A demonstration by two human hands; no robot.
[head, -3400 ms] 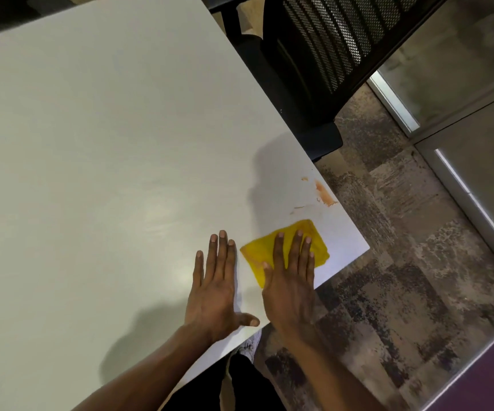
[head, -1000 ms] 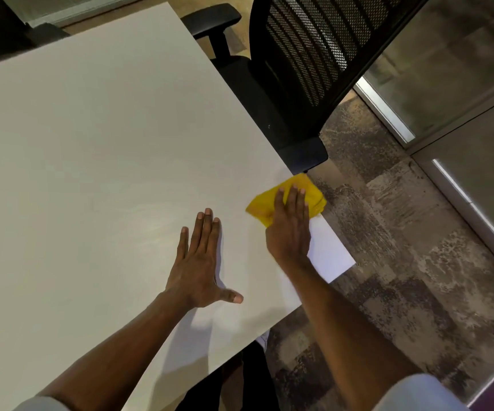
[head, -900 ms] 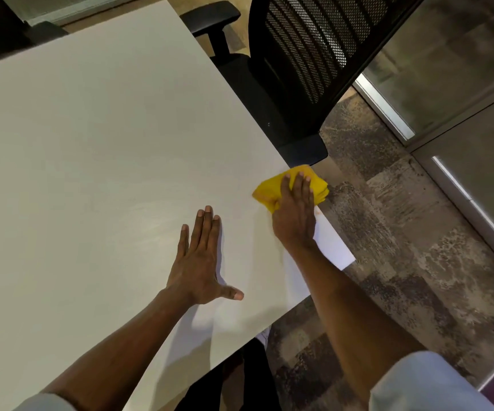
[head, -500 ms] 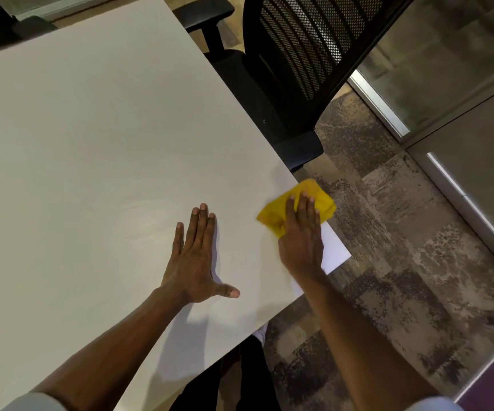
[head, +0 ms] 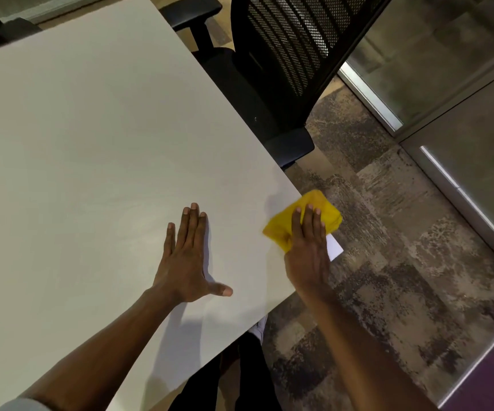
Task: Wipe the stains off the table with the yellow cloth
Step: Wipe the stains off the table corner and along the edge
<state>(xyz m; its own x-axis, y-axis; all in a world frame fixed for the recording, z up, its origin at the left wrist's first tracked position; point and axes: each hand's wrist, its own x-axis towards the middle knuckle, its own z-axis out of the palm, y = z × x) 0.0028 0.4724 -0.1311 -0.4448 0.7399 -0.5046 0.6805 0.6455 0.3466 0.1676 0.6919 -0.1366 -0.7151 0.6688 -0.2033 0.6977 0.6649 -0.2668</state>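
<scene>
While I watch through the head camera, 2 bare forearms reach up from the bottom edge onto a white table (head: 91,143). Nearest, the left hand (head: 185,259) lies flat on the table, fingers straight and together, thumb spread, holding nothing. Just right of it and slightly farther, the right hand (head: 308,250) presses down, fingers straight, on a crumpled yellow cloth (head: 330,210) at the table's right corner; the cloth's far side overhangs the edge. Beyond that edge stands a black mesh-backed chair (head: 284,54) on mottled grey-brown carpet (head: 388,292).
</scene>
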